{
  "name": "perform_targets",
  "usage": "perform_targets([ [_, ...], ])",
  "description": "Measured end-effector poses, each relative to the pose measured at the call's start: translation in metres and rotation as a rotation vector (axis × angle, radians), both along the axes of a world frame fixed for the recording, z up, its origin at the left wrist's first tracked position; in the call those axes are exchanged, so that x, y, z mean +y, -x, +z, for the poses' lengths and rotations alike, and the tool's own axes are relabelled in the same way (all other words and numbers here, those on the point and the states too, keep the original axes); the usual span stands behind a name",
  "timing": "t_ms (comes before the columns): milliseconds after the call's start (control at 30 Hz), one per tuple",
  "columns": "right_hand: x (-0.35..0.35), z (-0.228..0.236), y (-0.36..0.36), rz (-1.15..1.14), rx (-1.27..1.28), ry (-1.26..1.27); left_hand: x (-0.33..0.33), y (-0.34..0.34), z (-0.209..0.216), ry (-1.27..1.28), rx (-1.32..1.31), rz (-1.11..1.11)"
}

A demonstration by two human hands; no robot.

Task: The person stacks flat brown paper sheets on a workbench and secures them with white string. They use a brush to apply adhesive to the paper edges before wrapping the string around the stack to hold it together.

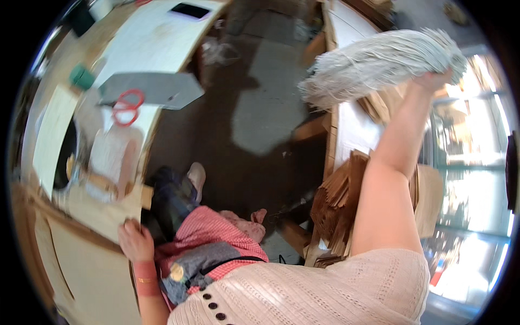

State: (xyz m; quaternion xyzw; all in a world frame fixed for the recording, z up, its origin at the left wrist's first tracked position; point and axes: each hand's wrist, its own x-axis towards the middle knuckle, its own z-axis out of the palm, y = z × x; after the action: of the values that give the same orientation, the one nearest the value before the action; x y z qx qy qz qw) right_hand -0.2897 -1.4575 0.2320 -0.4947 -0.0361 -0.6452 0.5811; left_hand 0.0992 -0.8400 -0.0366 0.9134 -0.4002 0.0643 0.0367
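Observation:
My right arm reaches up and out to the far right. At its end my right hand (435,81) is closed round one end of a thick bundle of whitish strings (368,67). The bundle hangs sideways in the air above the right table, its frayed far end pointing left. My left hand (136,241) is low on the left, at the near corner of the left table (157,32). Its fingers are slightly bent and apart, with nothing visible in them. Red-handled scissors (125,107) and a grey pointed sheet (162,91) lie farther up that table.
A phone (189,10) and a green roll (81,77) are on the left table. Stacks of brown paper bags (338,195) stand at the right, beside the right table (355,135). Dark floor (216,135) runs between the tables. Bright windows (471,162) are at far right.

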Motion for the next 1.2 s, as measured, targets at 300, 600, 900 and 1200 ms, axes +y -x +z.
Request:
perform_targets([
  [300,0.06,0.031,-0.072,-0.731,0.3,-0.192,0.008,-0.018,0.017,0.084,0.077,-0.044],
  [600,0.085,0.061,-0.154,-0.608,0.409,-0.127,0.015,-0.005,0.014,0.09,0.091,-0.057],
  [900,0.167,0.071,-0.214,-0.294,0.427,0.001,0.046,0.022,0.067,0.54,0.393,0.052],
  [1200,0.344,0.057,-0.294,0.397,0.329,0.135,0.134,-0.011,0.194,1.358,0.983,-0.247],
])
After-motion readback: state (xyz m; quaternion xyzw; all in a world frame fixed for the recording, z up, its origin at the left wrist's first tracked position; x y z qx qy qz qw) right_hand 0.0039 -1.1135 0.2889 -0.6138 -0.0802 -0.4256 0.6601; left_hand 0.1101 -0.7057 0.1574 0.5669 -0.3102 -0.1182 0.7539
